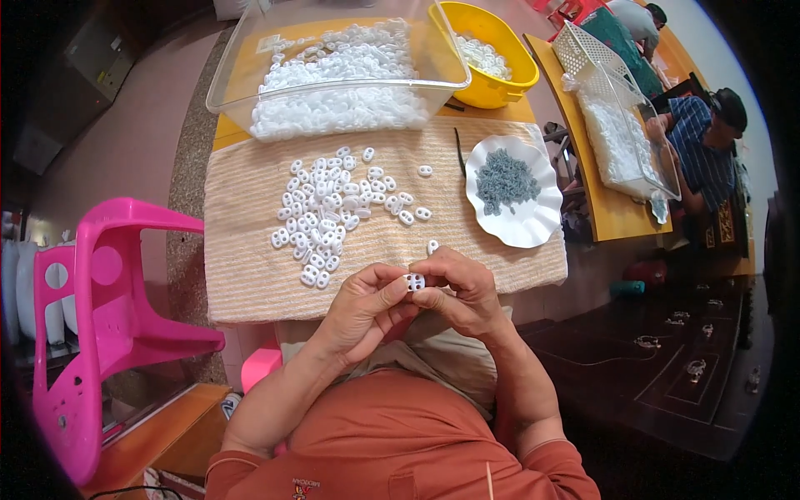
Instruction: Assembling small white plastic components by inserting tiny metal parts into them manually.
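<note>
My left hand and my right hand meet over the near edge of a beige striped cloth, pinching one small white plastic piece with two holes between the fingertips. A loose pile of several white pieces lies on the cloth just beyond my hands. To the right stands a white scalloped plate holding a heap of small grey-blue parts.
A clear plastic tub full of white pieces and a yellow bowl sit at the table's far side. A pink plastic chair stands at left. At right, another person sits by a white basket.
</note>
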### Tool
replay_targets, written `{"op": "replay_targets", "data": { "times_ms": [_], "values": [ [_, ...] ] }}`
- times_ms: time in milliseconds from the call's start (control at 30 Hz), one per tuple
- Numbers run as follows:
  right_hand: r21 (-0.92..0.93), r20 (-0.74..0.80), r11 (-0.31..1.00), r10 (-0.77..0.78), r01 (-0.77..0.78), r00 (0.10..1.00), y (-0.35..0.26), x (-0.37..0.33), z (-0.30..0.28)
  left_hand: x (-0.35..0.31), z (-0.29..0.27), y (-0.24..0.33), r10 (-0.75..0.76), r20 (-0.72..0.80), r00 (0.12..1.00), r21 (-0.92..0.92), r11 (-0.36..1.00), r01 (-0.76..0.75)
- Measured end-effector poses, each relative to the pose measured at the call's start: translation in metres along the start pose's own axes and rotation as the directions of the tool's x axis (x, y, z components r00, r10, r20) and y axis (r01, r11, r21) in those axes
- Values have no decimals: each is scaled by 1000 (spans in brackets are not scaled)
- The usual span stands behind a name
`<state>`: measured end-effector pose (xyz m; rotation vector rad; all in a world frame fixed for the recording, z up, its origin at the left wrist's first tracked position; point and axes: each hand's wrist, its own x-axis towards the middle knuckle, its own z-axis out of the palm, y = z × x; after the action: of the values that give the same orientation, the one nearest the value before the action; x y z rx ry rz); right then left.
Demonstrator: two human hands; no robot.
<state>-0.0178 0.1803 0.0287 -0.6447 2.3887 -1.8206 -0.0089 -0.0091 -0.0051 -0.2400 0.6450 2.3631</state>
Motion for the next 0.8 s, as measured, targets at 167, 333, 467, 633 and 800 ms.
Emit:
{"op": "replay_targets", "data": {
  "times_ms": [167,333,467,633,800],
  "values": [
    [-12,-19,1000,7,-7,1000,1,-1,1,0,1,2,-16,14,1000,19,1000,16],
    [-40,-43,999,-15,14,999,1,-2,1,-2,12,6,-14,33,999,1,1000,14],
    [-11,-36,998,-69,69,997,2,-3,3,-3,8,4,5,68,998,-9,1000,-4],
    [38,5,999,5,-5,1000,-5,-4,4,-5,6,2,36,76,996,63,997,-41],
    [53,-44,992,-116,118,992,-1,-4,10,-7,7,0,52,61,997,86,995,-57]
  ]
}}
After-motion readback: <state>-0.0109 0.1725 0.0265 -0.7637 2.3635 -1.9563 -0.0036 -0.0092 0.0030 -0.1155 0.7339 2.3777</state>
